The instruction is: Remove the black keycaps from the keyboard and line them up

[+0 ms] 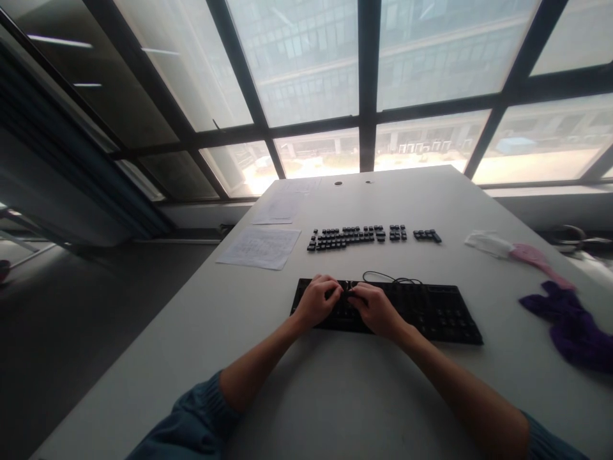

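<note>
A black keyboard (445,313) lies on the white table in front of me, its thin black cable (378,275) looped over the back edge. My left hand (320,299) is closed in a pinch above the keyboard's left half. Close beside it, my right hand (376,306) also pinches, fingertips nearly meeting the left ones. Between the fingertips is a small dark thing with a bright glint, too small to name. Behind the keyboard, loose black keycaps (335,238) are laid out in rows, with a smaller group of keycaps (427,236) to the right.
Sheets of printed paper (261,248) lie at the table's left side. On the right are a white and pink cloth item (527,253) and a crumpled purple cloth (575,326). Large windows (311,64) stand beyond the table's far edge; a curtain (71,140) hangs at left.
</note>
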`<state>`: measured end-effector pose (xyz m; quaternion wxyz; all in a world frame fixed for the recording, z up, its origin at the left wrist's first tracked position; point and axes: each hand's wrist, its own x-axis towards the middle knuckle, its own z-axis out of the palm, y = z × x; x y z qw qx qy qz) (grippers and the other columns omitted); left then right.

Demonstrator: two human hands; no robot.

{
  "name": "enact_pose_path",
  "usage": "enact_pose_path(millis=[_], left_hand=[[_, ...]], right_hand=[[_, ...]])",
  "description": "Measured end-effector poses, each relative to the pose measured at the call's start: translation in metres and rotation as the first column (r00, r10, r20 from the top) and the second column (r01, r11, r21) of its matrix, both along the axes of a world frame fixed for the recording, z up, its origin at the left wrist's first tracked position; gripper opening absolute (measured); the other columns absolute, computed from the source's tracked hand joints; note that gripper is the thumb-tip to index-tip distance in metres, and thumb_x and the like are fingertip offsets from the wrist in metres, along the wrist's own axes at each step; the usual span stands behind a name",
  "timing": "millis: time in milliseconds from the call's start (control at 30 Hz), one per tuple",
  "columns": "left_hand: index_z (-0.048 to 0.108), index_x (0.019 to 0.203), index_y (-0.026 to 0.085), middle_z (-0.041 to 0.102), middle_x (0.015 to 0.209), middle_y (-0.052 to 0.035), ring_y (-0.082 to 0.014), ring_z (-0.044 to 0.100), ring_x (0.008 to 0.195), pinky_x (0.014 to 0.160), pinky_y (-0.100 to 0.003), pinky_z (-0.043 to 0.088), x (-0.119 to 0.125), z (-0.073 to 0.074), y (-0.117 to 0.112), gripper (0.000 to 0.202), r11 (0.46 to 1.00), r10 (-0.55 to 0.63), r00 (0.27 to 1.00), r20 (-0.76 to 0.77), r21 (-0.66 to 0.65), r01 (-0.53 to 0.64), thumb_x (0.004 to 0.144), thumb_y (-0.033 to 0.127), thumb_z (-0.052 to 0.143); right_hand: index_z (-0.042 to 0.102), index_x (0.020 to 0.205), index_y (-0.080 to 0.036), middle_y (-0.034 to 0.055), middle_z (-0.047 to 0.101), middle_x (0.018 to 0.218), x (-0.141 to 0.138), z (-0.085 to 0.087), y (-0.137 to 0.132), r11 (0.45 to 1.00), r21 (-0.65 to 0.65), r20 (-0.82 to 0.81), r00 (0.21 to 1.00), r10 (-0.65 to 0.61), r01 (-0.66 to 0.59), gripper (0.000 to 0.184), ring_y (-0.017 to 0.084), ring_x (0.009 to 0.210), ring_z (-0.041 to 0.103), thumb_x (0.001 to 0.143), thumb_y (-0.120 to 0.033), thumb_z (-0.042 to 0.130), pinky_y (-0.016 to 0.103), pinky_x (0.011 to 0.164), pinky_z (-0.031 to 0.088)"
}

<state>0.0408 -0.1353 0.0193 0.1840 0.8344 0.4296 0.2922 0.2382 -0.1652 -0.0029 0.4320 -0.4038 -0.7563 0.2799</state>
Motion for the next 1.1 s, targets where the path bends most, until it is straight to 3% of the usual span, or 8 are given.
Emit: enact_pose_path(millis=[100, 200, 467, 700, 900, 1100], left_hand=[[0.068, 0.095, 0.022, 0.068, 0.096, -0.0031, -0.0202, 0.059, 0.095, 0.093, -0.037, 0.045, -0.001, 0.007, -0.002, 0.014, 0.990, -0.128, 0.992, -0.016, -0.061, 0.127, 0.086, 0.017, 0.059], [0.067, 0.100, 0.021, 0.067, 0.100, -0.0042, -0.0216, 0.058, 0.098, 0.090, -0.035, 0.047, 0.000, 0.008, -0.005, 0.020, 0.969, -0.223, 0.972, -0.067, -0.123, 0.214, 0.081, 0.024, 0.070], [0.067, 0.085, 0.020, 0.066, 0.096, -0.0044, -0.0212, 0.057, 0.094, 0.087, -0.035, 0.047, 0.007, -0.016, -0.008, 0.008, 0.989, -0.150, 0.978, -0.144, -0.014, 0.149, 0.086, 0.028, 0.070], [0.064, 0.101, 0.021, 0.064, 0.100, -0.0060, -0.0209, 0.057, 0.097, 0.089, -0.036, 0.047, 0.012, -0.011, -0.016, 0.011, 0.990, -0.129, 0.988, -0.088, 0.045, 0.133, 0.093, 0.026, 0.059], [0.063, 0.101, 0.020, 0.065, 0.100, -0.0060, -0.0212, 0.058, 0.097, 0.089, -0.036, 0.048, 0.011, -0.012, -0.015, 0.011, 0.989, -0.145, 0.989, -0.019, 0.033, 0.145, 0.094, 0.028, 0.059], [0.056, 0.118, 0.021, 0.065, 0.100, -0.0054, -0.0213, 0.059, 0.097, 0.089, -0.037, 0.049, 0.008, -0.016, -0.012, 0.032, 0.990, -0.120, 0.993, -0.003, 0.078, 0.120, 0.089, 0.029, 0.067]], right_hand=[[0.059, 0.073, -0.019, 0.0020, 0.056, 0.074, -0.001, -0.001, -0.002, 0.999, 0.048, 0.039, 0.999, 0.024, -0.025, 0.021, 0.016, 0.069, 0.052, 0.094, -0.018, 0.054, 0.028, 0.065, 0.039], [0.060, 0.076, -0.019, 0.0028, 0.058, 0.076, 0.000, -0.002, -0.003, 0.997, 0.071, 0.022, 0.999, 0.033, -0.035, 0.021, 0.017, 0.070, 0.054, 0.094, -0.016, 0.052, 0.028, 0.067, 0.040], [0.061, 0.075, -0.019, 0.0029, 0.062, 0.076, 0.004, -0.006, 0.000, 1.000, 0.006, -0.111, 0.994, 0.013, -0.013, 0.018, 0.018, 0.072, 0.058, 0.090, -0.013, 0.056, 0.029, 0.067, 0.042], [0.062, 0.071, -0.019, 0.0011, 0.061, 0.069, 0.007, -0.004, 0.002, 0.996, -0.003, -0.222, 0.971, -0.085, 0.087, 0.019, 0.017, 0.067, 0.056, 0.089, -0.014, 0.057, 0.029, 0.065, 0.042], [0.060, 0.071, -0.019, 0.0022, 0.059, 0.071, 0.003, -0.002, 0.000, 0.991, 0.041, -0.182, 0.976, -0.116, 0.125, 0.019, 0.017, 0.068, 0.054, 0.090, -0.018, 0.058, 0.029, 0.065, 0.041], [0.061, 0.072, -0.019, 0.0020, 0.063, 0.067, 0.003, -0.007, 0.004, 0.974, -0.127, -0.197, 0.958, -0.208, 0.186, 0.021, 0.018, 0.064, 0.057, 0.092, -0.024, 0.056, 0.028, 0.062, 0.041]])
